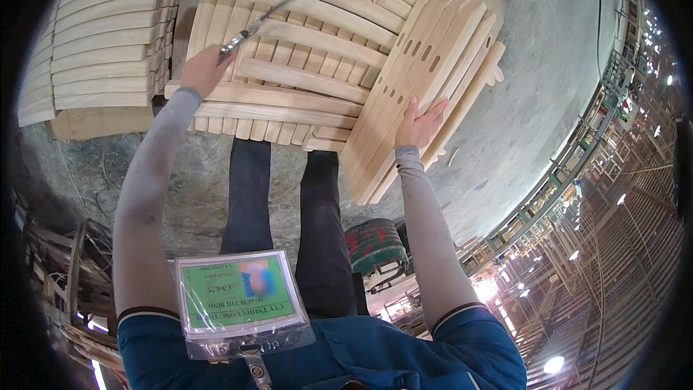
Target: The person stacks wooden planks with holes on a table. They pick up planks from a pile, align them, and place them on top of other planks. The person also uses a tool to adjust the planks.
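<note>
My left hand (204, 71) is closed round a slim tool (245, 36) with a shiny metal handle and a long, thin dark end. The tool points up and right over pale wooden slats (310, 79); whether its end is a blade or a nozzle I cannot make out. At the right, my right hand (421, 126) lies with its fingers spread on a slanting row of flat wooden boards (393, 90). Several of these boards have small oval slots. They rest across the right ends of the slats.
A tall stack of curved wooden slats (108, 36) stands at the left on a cardboard piece (101, 121). Grey concrete floor (548, 50) stretches to the right. Near my legs sits a green and red round container (377, 245). A badge (242, 300) hangs at my chest.
</note>
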A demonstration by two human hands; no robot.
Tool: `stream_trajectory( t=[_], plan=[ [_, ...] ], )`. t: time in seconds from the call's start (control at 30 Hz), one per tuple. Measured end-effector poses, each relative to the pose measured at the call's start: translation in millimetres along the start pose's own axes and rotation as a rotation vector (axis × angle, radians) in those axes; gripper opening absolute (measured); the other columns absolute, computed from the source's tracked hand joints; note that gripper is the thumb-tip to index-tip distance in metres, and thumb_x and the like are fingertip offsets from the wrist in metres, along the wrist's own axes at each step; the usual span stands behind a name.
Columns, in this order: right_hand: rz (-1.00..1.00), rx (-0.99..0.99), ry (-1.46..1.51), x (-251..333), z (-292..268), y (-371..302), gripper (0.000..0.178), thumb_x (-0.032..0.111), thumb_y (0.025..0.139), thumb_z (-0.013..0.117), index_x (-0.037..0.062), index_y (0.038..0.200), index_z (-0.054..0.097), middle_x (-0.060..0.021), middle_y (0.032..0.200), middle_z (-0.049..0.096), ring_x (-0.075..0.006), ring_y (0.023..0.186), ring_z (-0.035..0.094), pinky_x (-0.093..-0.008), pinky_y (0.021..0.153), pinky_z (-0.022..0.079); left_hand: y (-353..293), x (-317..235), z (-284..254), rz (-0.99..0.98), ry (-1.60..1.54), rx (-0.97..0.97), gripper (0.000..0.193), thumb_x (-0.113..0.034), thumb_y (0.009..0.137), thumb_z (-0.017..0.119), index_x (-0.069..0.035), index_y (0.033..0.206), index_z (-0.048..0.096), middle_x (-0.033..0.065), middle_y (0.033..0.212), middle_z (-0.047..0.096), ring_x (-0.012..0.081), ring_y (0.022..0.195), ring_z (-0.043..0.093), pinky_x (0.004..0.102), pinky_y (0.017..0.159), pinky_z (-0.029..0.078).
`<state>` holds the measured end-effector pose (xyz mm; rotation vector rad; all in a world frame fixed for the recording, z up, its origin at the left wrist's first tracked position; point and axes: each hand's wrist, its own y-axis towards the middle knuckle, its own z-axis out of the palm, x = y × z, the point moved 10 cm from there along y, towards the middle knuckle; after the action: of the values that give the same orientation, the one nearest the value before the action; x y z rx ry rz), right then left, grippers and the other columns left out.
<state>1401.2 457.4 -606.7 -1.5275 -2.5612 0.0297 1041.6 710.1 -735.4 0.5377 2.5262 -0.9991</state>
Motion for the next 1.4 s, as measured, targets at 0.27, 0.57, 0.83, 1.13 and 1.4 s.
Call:
stream_trajectory(
  t=[0.27, 0.57, 0.83, 1.13, 1.4],
  plan=[
    [-0.081, 0.087, 0.45, -16, 1, 5, 0.077, 0.039, 0.083, 0.054, 0.0034, 0.138, 0.014, -0.0293, 0.131, 0.027, -0.0388, 0.123, 0.027, -0.0411, 0.1, 0.025, -28, -32, 20, -0.058, 0.11, -0.621, 0.041, -0.023, 0.082, 0.056, -0.002, 0.116, 0.047, 0.0176, 0.101, 0.052, 0.0339, 0.09, 0.054, 0.043, 0.076, 0.043],
    [-0.455, 0.088, -0.014, -5, -12, -11, 0.071, 0.041, 0.082, 0.052, 0.0002, 0.135, 0.025, -0.0212, 0.141, 0.016, -0.0406, 0.13, 0.013, -0.0496, 0.104, 0.012, 36, -223, 242, -0.19, -0.954, -0.069, 0.06, -0.046, 0.087, 0.041, 0.008, 0.112, 0.052, 0.0246, 0.112, 0.053, 0.0337, 0.108, 0.049, 0.0355, 0.097, 0.033],
    [-0.475, 0.087, 0.111, 8, -5, -30, 0.072, 0.033, 0.08, 0.052, -0.0047, 0.134, 0.022, -0.0222, 0.14, 0.018, -0.043, 0.13, 0.012, -0.0528, 0.104, 0.012, 36, -269, 248, -0.3, -1.69, 0.051, 0.069, -0.056, 0.085, 0.04, 0.006, 0.114, 0.051, 0.0186, 0.112, 0.054, 0.0222, 0.101, 0.053, 0.0278, 0.09, 0.038],
    [-0.583, 0.194, 0.758, 84, -68, -131, 0.062, 0.021, 0.077, 0.056, 0.0178, 0.133, 0.03, -0.0198, 0.138, 0.023, -0.0478, 0.122, 0.026, -0.0629, 0.095, 0.025, -85, -242, 111, -0.205, -1.833, 0.056, 0.069, -0.056, 0.084, 0.041, 0.006, 0.113, 0.052, 0.0179, 0.111, 0.055, 0.0219, 0.1, 0.054, 0.0275, 0.088, 0.039],
    [-0.937, 0.275, 0.663, 142, -215, -205, 0.056, 0.016, 0.076, 0.051, 0.0281, 0.13, 0.038, -0.0119, 0.141, 0.022, -0.0413, 0.127, 0.019, -0.0659, 0.095, 0.017, -226, -218, 3, -0.129, -1.823, -0.078, 0.07, -0.057, 0.084, 0.042, 0.006, 0.112, 0.052, 0.0174, 0.11, 0.056, 0.0216, 0.098, 0.054, 0.0272, 0.086, 0.04]
  ],
)
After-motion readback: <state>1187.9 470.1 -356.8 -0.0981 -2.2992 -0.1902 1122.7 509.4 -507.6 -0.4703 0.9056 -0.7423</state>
